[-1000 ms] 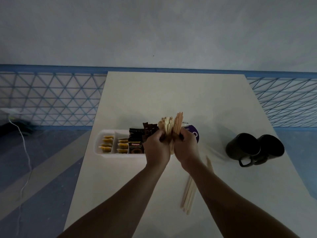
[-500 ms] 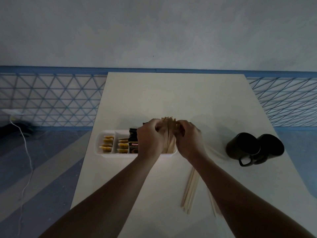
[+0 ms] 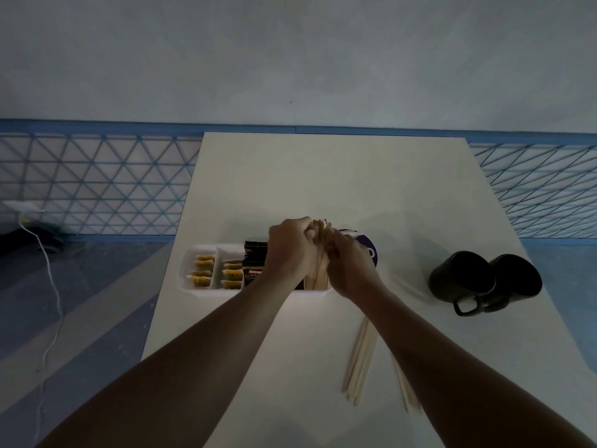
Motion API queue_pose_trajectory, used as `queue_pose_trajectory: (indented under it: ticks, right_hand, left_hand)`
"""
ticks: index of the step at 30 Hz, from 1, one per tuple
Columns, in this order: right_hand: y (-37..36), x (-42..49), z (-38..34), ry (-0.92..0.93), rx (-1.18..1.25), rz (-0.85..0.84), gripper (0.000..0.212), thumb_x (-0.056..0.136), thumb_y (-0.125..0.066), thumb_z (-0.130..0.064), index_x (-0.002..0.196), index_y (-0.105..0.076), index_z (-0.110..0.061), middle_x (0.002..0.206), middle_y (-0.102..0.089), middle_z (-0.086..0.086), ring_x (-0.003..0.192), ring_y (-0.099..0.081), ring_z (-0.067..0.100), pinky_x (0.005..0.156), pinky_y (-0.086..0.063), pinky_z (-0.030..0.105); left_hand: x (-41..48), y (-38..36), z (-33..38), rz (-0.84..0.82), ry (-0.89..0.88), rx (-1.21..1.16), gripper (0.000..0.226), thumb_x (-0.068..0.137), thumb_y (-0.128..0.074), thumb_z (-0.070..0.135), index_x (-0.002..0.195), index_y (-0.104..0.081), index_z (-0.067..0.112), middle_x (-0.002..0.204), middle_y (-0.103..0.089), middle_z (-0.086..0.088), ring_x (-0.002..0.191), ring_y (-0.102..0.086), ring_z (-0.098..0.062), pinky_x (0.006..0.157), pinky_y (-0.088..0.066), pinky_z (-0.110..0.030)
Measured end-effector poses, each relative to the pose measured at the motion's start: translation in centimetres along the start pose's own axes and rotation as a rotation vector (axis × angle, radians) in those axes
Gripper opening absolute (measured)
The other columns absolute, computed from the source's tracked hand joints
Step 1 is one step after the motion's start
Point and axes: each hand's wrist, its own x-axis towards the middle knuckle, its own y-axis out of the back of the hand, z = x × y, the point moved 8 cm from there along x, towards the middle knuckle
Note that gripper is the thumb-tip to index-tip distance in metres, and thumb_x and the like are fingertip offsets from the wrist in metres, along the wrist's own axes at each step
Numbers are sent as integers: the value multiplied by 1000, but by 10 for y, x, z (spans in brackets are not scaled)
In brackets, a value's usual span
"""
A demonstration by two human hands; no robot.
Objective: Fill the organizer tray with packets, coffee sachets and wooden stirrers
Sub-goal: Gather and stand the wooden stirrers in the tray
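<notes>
A white surface (image 3: 323, 176) is seen from above, running away towards a pale wall. A long white organizer tray (image 3: 206, 291) is set across its near-left part, divided into compartments. Two black mugs (image 3: 462, 276) are laid on their sides, touching each other, well apart from the tray at the right.

The left hand (image 3: 290, 250) and the right hand (image 3: 350, 266) are brought together over the tray's right end, and the fingers (image 3: 302, 224) of both are curled round a bundle of wooden stirrers (image 3: 320, 250). The bundle is held upright, with its lower ends inside the rightmost compartment and its tops showing above the hands.

A purple-and-white object (image 3: 370, 248) is partly hidden just behind the right hand. Loose stirrers (image 3: 360, 360) are left lying on the surface near the front, between the forearms, and a few more are partly covered by the right forearm.

Black coffee sachets (image 3: 253, 270) are stood in the compartment beside the left hand. Yellow packets (image 3: 203, 270) are stacked in the two leftmost compartments.
</notes>
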Motion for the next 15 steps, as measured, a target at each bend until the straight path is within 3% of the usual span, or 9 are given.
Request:
queue_pose_trajectory:
  ticks: [3, 5, 7, 11, 13, 15]
  right_hand:
    - [0, 1, -10, 56, -49, 9, 28, 97, -46, -10, 122, -59, -12, 112, -63, 12, 103, -58, 29, 88, -48, 39]
    - [0, 1, -11, 75, -68, 27, 30, 98, -46, -12, 126, -57, -11, 114, -63, 13, 105, -57, 31, 89, -47, 40]
    - [-2, -1, -5, 51, -56, 3, 25, 99, -43, -13, 119, -58, -11, 112, -64, 10, 104, -58, 30, 87, -48, 42]
    - [-9, -5, 8, -8, -24, -38, 20, 99, -43, -11, 107, -61, -13, 112, -65, 8, 104, -58, 28, 84, -47, 37]
    - [-10, -5, 14, -31, -11, -43, 18, 99, -45, -12, 105, -63, -14, 114, -66, 7, 104, -60, 26, 80, -45, 33]
    - [-9, -5, 21, -69, 17, -46, 17, 99, -47, -16, 102, -64, -13, 113, -67, 7, 103, -61, 26, 77, -41, 29]
  left_hand:
    - [1, 2, -1, 36, -22, -37, 17, 95, -53, 6, 89, -67, -2, 76, -54, 1, 73, -47, -13, 71, -39, -22]
    - [1, 2, -3, 39, -34, -57, 17, 95, -54, 6, 95, -70, -1, 73, -61, -6, 73, -50, -12, 73, -43, -23]
    - [-2, 2, -4, 21, -35, -73, 18, 94, -55, 7, 98, -73, 4, 87, -73, -13, 74, -56, -12, 76, -45, -21]
    - [-4, 5, -3, 29, -25, -72, 19, 95, -58, 12, 106, -73, 6, 102, -74, -15, 83, -63, -19, 78, -40, -17]
    - [-5, 9, -1, 62, -31, -76, 24, 95, -60, 15, 116, -71, 10, 112, -72, -10, 101, -67, -20, 84, -37, -11]
    - [-7, 13, 4, 103, -56, -84, 28, 94, -62, 18, 121, -68, 12, 118, -71, -5, 106, -66, -15, 84, -32, 0]
